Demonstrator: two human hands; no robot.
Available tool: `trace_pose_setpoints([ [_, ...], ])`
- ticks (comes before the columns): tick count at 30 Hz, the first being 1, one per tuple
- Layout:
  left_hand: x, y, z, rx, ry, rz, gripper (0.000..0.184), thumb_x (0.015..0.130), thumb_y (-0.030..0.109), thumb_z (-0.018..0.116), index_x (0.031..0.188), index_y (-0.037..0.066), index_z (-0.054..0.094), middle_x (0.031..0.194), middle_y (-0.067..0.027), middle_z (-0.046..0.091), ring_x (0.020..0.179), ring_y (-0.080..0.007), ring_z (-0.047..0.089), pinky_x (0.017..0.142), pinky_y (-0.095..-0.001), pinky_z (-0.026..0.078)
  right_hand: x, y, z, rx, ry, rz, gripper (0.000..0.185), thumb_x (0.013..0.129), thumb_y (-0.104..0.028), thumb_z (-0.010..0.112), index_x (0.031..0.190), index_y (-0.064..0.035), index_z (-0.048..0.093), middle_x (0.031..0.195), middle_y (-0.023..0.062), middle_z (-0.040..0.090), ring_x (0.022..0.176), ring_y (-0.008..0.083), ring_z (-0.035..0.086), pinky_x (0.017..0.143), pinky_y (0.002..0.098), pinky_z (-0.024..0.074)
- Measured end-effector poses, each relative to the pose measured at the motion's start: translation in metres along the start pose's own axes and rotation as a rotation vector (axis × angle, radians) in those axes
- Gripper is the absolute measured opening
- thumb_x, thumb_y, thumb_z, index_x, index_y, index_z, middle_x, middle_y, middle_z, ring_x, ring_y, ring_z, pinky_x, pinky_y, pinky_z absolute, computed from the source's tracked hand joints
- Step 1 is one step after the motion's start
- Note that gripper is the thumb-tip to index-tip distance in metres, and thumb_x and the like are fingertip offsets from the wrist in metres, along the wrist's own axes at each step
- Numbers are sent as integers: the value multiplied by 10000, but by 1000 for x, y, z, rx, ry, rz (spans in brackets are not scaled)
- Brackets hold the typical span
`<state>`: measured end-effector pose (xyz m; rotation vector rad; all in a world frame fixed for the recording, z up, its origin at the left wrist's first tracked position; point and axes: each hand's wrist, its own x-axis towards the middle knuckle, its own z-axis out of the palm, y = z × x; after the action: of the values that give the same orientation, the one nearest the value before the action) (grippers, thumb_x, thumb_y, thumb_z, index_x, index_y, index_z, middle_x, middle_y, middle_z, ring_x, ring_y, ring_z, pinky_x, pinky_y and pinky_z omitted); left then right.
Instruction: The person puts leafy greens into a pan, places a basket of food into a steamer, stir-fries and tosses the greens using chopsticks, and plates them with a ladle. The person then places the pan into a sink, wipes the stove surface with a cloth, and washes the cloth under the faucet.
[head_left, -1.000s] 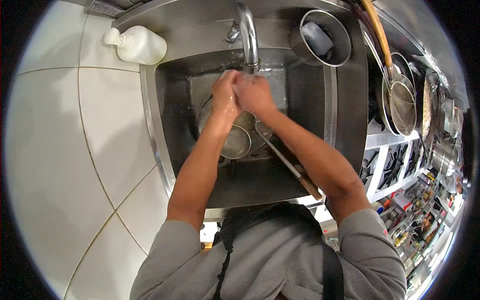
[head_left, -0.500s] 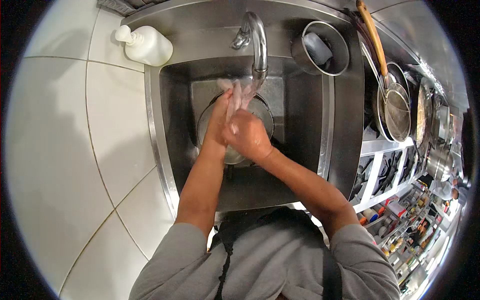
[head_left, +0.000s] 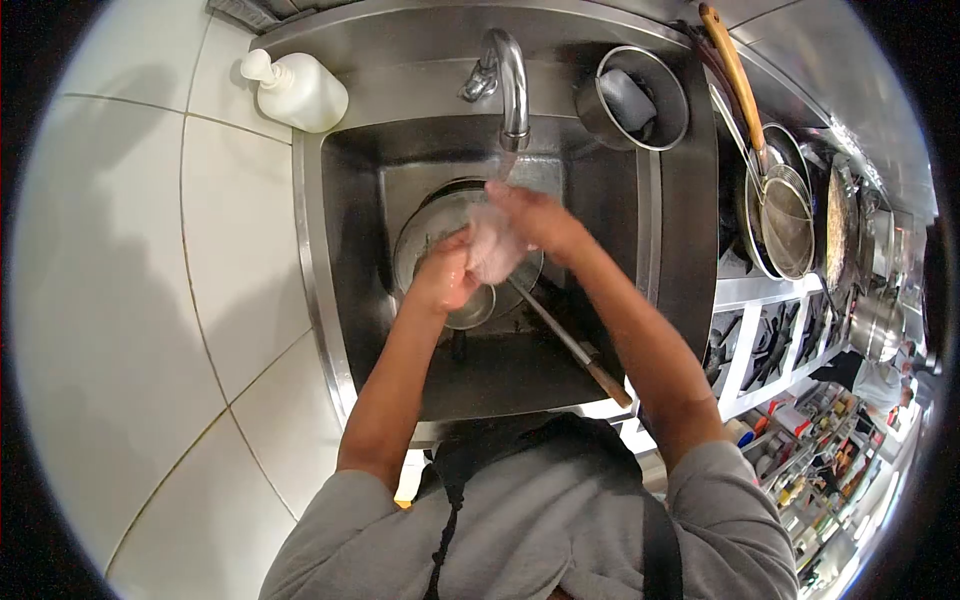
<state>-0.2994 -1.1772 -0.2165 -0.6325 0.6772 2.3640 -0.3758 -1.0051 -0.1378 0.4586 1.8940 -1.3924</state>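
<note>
Over the sink [head_left: 350,330], a pale, pinkish, wet-looking soft piece [head_left: 495,248] is between my hands; its kind I cannot make out. My left hand [head_left: 447,272] is closed on its left side. My right hand [head_left: 540,218], slightly blurred, grips its upper right side. Just above stands the curved metal faucet [head_left: 515,90], with a thin stream of water falling by my right hand. Below my hands a round metal pan [head_left: 410,235] sits in the sink, partly hidden. A long-handled utensil [head_left: 560,335] with a wooden end leans over the front edge, its head hidden.
A white pump bottle [head_left: 305,92] stands at the sink's back left, by white tiles [head_left: 240,260]. At the back right is a metal pot [head_left: 672,105] holding a grey thing. Strainers [head_left: 787,220] and pans lie on the right, above a rack. Another person [head_left: 880,380] is far right.
My hands have come apart from their crossed position; my right hand has moved up and right, my left slightly down. The pale piece is now bunched between them, and the utensil's handle shows.
</note>
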Motion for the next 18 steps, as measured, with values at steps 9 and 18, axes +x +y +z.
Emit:
trace_pose_setpoints([
  [9, -21, 22, 26, 1176, 174, 512, 790, 791, 206, 836, 1447, 31, 432, 1366, -152, 569, 1282, -282, 546, 1019, -433, 485, -23, 19, 11, -547, 541, -609, 275, 925, -183, 574, 1140, -13, 597, 1015, 286, 662, 866, 462, 671, 766, 467, 544],
  [18, 17, 24, 49, 1127, 261, 466, 338, 784, 66, 742, 1102, -6, 654, 901, -157, 701, 775, -374, 664, 739, -413, 546, -34, -53, -39, -77, 84, -103, 439, 891, -155, 598, 1315, -58, 543, 1283, 208, 604, 1173, 384, 595, 964, 404, 515],
])
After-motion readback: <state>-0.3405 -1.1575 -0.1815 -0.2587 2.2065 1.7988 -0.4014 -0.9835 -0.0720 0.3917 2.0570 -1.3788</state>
